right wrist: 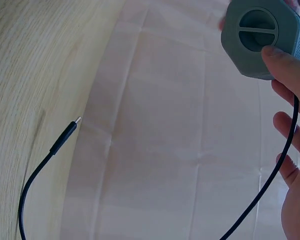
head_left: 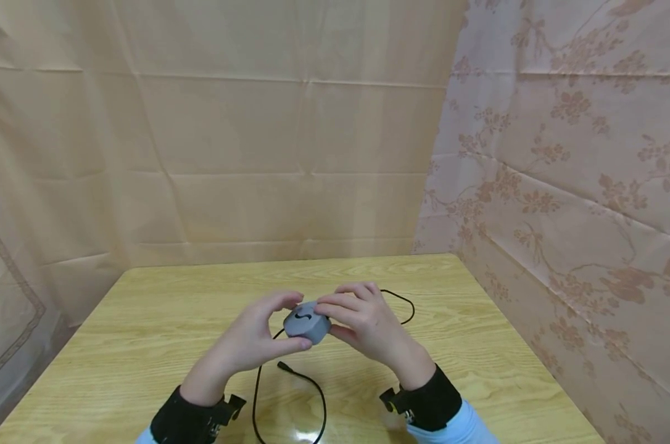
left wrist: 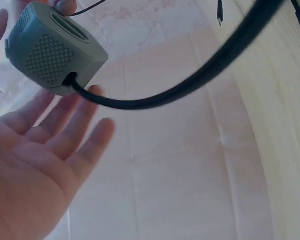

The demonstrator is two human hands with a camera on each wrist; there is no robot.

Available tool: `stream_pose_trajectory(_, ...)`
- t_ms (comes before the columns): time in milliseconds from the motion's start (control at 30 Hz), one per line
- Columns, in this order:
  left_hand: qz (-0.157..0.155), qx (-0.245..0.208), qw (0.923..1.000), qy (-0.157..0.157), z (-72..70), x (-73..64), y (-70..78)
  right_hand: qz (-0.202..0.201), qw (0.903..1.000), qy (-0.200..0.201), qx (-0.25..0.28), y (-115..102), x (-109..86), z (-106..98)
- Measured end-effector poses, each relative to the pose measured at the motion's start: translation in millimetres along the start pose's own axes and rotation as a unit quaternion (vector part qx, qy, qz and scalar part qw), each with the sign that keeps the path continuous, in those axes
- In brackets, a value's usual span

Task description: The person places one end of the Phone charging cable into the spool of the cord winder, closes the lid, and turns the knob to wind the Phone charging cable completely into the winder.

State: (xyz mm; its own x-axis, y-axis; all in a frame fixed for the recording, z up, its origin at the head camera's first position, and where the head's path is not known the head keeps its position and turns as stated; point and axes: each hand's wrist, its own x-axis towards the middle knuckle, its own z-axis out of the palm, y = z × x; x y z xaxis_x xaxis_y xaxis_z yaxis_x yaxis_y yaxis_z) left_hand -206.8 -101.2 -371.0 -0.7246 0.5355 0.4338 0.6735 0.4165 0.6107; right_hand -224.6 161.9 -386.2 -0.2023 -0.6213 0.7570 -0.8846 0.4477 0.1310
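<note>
A grey hexagonal cable winder (head_left: 310,330) is held up between both hands above the table. My left hand (head_left: 250,340) holds it from the left, thumb low at the front and forefinger at the upper edge. From the right, my right hand (head_left: 370,325) grips it; in the right wrist view the thumb rests by its round recess with a crossbar (right wrist: 258,31). Textured side panels (left wrist: 49,60) show in the left wrist view. A black cable (left wrist: 155,99) leaves the side of the winder. Its slim plug (right wrist: 65,137) lies loose on the table.
The wood-grain table (head_left: 190,308) extends around the hands. A loop of black cable (head_left: 324,407) lies in front, and another cable stretch (head_left: 413,308) curves out behind the right hand. A beige curtain (head_left: 229,154) hangs behind, with a floral curtain (head_left: 562,185) at the right.
</note>
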Motion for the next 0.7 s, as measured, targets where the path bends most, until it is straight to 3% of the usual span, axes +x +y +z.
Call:
stream_pose_trajectory(200,0.09,0.061,0.9923,0.06,-4.1,-2.1,6.0,0.016,0.9998,-0.001,-0.009,3.8,-2.2,-2.6)
stream_pose_trajectory(433,0.187,0.148,0.9678,0.081,-3.8,-1.8,8.5,0.035,0.9993,-0.002,-0.011,6.4,-4.0,-2.2)
stream_pose_trajectory(700,0.201,0.2,0.9562,0.072,-1.2,-0.6,6.9,0.054,0.9984,-0.015,-0.012,5.7,-5.0,-1.1)
